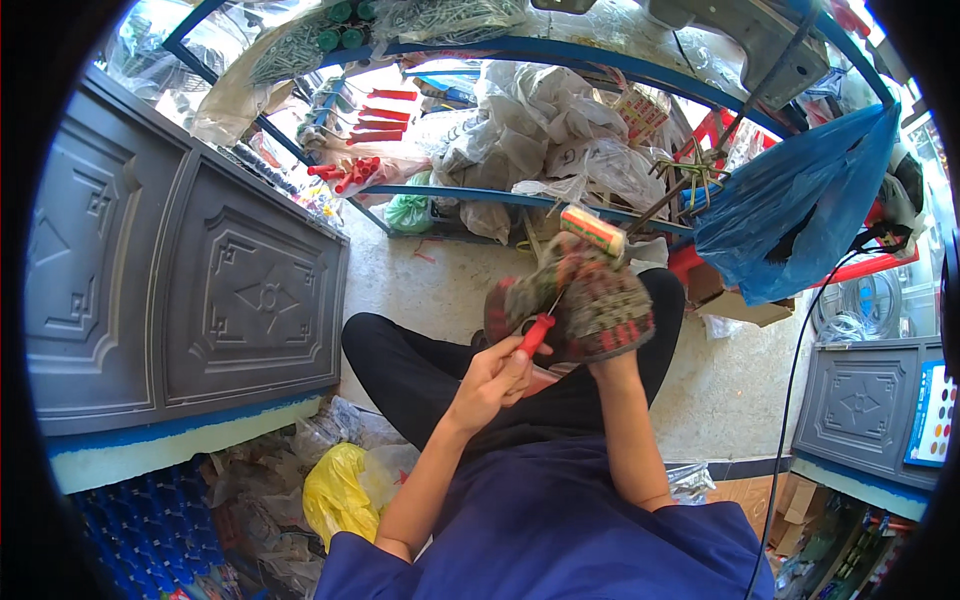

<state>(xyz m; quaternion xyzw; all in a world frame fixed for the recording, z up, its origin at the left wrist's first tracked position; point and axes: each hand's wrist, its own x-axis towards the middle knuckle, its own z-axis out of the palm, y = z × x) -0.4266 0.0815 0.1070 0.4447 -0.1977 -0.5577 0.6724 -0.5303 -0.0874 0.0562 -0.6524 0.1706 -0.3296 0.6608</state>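
Observation:
My left hand (490, 385) is closed around the red handle (538, 335) of a small paint roller. Its thin metal rod runs up from the handle toward the roller sleeve (592, 230), a short cylinder with a coloured wrap and a pale end. A knitted piece (610, 315) in mottled grey-green with red bands, slightly blurred, covers my right hand (600, 338); whether it is a glove or a loose cloth I cannot tell. Those fingers are hidden, and part of the knit lies behind the rod. Both hands are above my crossed legs in black trousers.
Ahead stands a blue metal shelf (480, 195) with white plastic bags (540, 120) and red-handled rollers (380, 115). A blue plastic bag (795, 205) hangs at right near a black cable (795, 390). Grey cabinets (250, 290) flank me; a yellow bag (338, 490) lies at lower left.

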